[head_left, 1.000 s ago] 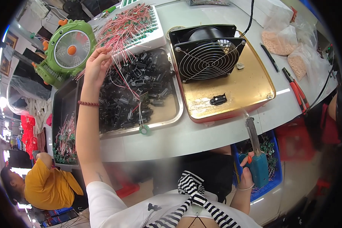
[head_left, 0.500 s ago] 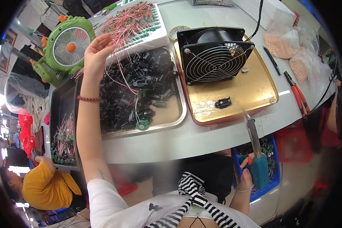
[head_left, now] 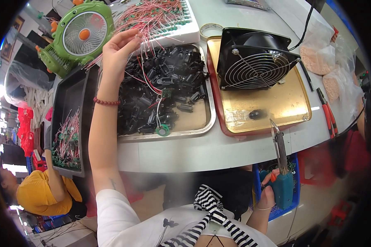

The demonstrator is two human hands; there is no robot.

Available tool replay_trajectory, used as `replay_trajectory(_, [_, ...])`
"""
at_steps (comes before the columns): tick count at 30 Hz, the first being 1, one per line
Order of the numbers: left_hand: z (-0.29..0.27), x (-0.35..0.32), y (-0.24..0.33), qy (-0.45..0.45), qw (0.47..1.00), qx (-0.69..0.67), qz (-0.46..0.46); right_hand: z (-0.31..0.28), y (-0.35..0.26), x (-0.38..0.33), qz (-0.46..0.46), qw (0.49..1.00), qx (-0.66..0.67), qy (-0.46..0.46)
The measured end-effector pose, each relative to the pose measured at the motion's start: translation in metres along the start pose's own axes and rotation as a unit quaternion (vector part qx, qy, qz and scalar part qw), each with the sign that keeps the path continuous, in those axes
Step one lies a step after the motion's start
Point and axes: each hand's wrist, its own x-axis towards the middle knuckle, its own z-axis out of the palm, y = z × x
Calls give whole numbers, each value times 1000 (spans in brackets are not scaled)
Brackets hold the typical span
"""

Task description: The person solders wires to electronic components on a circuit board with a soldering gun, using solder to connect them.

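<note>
My left hand (head_left: 123, 47) is raised at the near edge of a white foam tray (head_left: 181, 38) packed with wired circuit boards. Its fingertips pinch thin red and white wires. From these wires a small green circuit board (head_left: 166, 93) and a round green disc (head_left: 163, 130) hang over a metal tray (head_left: 165, 136) of black plastic housings (head_left: 146, 101). My right hand (head_left: 267, 195) is closed round the teal handle of a soldering iron (head_left: 282, 189), its tip pointing up at the near edge of a gold tin lid (head_left: 239, 123). One black housing (head_left: 258, 114) lies on that lid.
A black fan with a wire guard (head_left: 257, 68) stands on the lid. Left are a green desk fan (head_left: 84, 35) and a black bin (head_left: 84, 123) with wired boards. Pliers (head_left: 329, 115), a pen (head_left: 306, 76) and bags of beige pellets (head_left: 317, 59) lie right. Someone in yellow (head_left: 41, 191) sits left.
The whole view has shifted, so the bench things sit further right in the picture. My left hand still pinches the wires, and my right hand still grips the soldering iron.
</note>
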Motion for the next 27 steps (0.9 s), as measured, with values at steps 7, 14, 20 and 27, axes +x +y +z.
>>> replay_trajectory(7, [5, -3, -2, -2, 1000, -1, -9, 0, 4, -1, 2, 1000, 27, 2])
replay_trajectory(14, [7, -4, -3, -12, 998, -49, -24, 1, 4, -2, 0, 1000, 26, 8])
replay_trajectory(20, [3, -2, -2, 12, 992, -90, -87, 5, 1, -1, 11, 1000, 25, 16])
replay_trajectory(27, [-4, 1, -6, 16, 982, -130, -140, 8, -3, 0, 20, 999, 13, 24])
